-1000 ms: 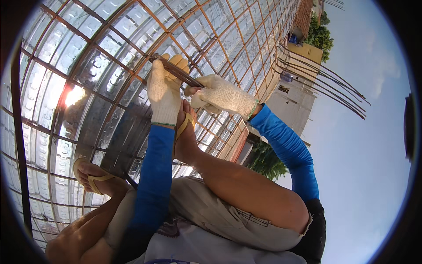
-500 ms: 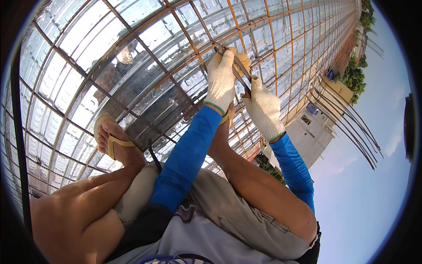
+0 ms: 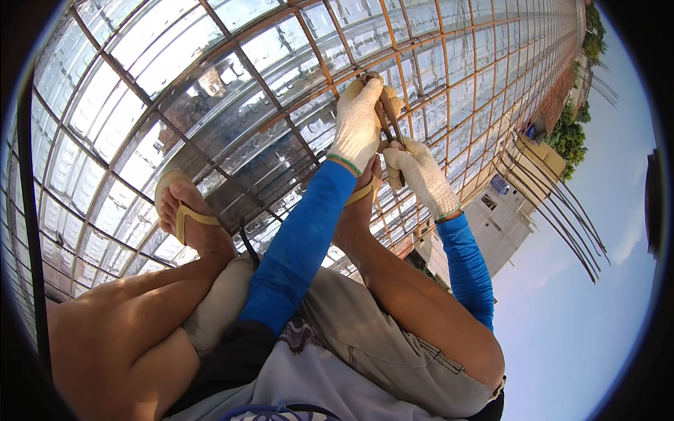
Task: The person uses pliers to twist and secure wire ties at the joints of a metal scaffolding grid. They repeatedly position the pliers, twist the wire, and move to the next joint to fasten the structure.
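Person's squatting right on a big rebar grid (image 3: 232,84), rusty bars crossing in squares with shiny silvery sheeting showing underneath, and I'll use that grid as the anchor for everything. Furthest left on it is the left foot (image 3: 184,214) in a yellowish flip-flop, planted flat across a couple of bars, with the bare knee and shin coming up below it toward the camera. Moving right, the left hand (image 3: 358,123) in a white knit glove with a green cuff sits at a bar crossing up near the middle of the grid, fingers curled shut around the top of a thin metal tool (image 3: 386,119) (looks like a tie hook or a pair of nippers, honestly can't tell which from here). The blue sleeve runs back from that glove down to the grey shorts. Just right of and slightly below it, the right hand (image 3: 420,179), same kind of glove, is wrapped closed around the lower end of the same tool, so both hands are gripping it and nearly touching each other. The tool's tip meets the grid at the crossing under the left glove. The right foot is mostly hidden behind the two hands, only a bit of sandal strap visible. Further right, past the grid's edge, loose rebar ends (image 3: 554,210) stick out into the air, with a pale building (image 3: 505,217), some trees and open sky beyond.
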Demonstrator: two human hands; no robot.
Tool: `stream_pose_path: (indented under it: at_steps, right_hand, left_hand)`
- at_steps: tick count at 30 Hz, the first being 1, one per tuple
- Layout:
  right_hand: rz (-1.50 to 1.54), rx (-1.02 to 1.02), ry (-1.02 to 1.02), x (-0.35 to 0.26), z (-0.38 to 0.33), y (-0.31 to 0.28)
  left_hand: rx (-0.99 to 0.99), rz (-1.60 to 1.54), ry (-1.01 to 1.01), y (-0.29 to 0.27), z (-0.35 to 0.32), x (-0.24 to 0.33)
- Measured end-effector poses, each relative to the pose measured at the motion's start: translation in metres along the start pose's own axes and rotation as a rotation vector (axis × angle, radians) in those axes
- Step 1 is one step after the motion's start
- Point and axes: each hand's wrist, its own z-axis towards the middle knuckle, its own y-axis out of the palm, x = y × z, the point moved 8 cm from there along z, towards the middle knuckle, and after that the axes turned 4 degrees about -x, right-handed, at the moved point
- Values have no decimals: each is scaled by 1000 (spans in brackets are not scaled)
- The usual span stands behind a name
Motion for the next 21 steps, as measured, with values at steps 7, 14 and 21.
stream_pose_path:
  at_steps: [7,14,21]
  right_hand:
    - [724,-327,165,26,-6,0]
    - [252,-9,93,0,-30,13]
    - [58,186,44,4,-61,-8]
  left_hand:
    - [-25,-37,-46,17,-14,6]
    - [-69,43,-32,14,-24,2]
    - [-483,101,-201,49,-39,9]
